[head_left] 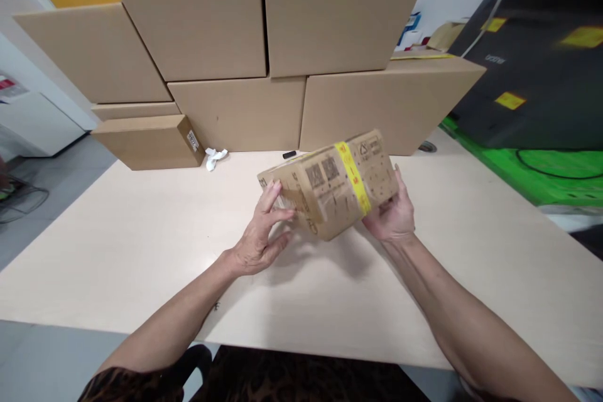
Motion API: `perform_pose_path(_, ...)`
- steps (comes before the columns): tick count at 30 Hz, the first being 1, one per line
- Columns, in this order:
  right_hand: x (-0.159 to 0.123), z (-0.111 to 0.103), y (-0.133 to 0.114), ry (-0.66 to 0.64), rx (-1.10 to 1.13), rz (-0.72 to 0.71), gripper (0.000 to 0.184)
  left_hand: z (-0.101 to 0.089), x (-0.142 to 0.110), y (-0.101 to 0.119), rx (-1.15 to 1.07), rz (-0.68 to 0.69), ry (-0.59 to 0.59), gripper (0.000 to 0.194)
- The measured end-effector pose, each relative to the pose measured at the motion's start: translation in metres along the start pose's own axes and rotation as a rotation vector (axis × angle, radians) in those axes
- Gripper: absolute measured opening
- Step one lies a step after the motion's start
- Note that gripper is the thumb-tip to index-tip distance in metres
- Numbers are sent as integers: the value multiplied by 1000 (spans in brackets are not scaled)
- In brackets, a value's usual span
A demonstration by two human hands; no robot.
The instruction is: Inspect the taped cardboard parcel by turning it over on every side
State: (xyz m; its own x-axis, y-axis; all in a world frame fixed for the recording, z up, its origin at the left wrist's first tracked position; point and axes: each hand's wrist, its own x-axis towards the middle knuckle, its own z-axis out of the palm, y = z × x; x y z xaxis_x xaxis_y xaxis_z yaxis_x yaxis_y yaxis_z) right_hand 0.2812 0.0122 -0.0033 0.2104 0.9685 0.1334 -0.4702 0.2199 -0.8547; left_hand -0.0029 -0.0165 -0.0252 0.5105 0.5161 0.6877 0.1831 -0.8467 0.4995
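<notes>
A small brown cardboard box [332, 191], with yellow tape around it and dark printed codes, is tilted above the pale table. My right hand [393, 210] grips it at its right end and from below, the fingers partly hidden behind it. At the box's left end is my left hand [266, 229], fingers spread and the fingertips at or near the side; whether they press on it I cannot tell.
Large cardboard boxes [217, 19] are stacked along the table's [141, 251] far side. A flatter box [151, 141] stands at the left, near crumpled white paper [215, 157] and a small black object [289, 154]. Dark equipment [532, 75] and a green surface [541, 166] lie right.
</notes>
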Motion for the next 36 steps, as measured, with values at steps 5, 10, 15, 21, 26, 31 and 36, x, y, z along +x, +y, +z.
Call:
perform_pose_path(5,0,-1,1,-18,1,13,43,11,1,1,-341,-233,248,77)
perform_pose_path(10,-3,4,0,-89,13,11,40,0,13,11,-596,-473,378,85)
perform_pose_path(15,-11,10,9,-45,-55,24,33,-9,12,12,-665,-670,430,63)
perform_pose_path(21,-24,15,27,-66,-180,260,42,-7,8,-1,-776,-767,182,47)
perform_pose_path(26,-22,14,18,-89,-76,71,39,-10,12,15,-452,-492,217,94)
perform_pose_path(31,-14,12,6,-24,-4,-5,33,-7,7,15,-255,-205,274,74)
perform_pose_path(36,-15,16,2,-50,-4,20,42,2,4,6,-380,-452,469,65)
